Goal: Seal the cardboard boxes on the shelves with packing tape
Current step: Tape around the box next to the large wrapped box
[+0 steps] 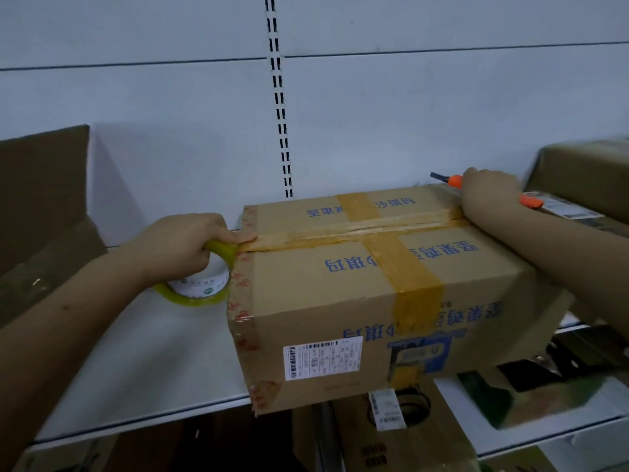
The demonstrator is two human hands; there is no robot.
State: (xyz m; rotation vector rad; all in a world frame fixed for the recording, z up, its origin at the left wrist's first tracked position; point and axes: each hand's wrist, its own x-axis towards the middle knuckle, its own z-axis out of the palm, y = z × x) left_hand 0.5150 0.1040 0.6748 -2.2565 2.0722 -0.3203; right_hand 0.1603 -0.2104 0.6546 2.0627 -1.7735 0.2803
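A cardboard box [357, 287] with blue print and a white label lies on the white shelf [143, 352], its front hanging over the edge. A strip of tape runs along its top seam from left to right. My left hand [183, 247] grips a yellowish tape roll [200, 284] at the box's left top edge, thumb pressing the tape end down. My right hand [490, 195] rests on the seam at the far right corner of the box and holds an orange utility knife [452, 180].
An open brown box [44, 199] stands at the left of the shelf. Another taped box [585, 172] sits at the right. The grey back panel carries a slotted upright [280, 107]. More boxes lie on the lower shelf [391, 434].
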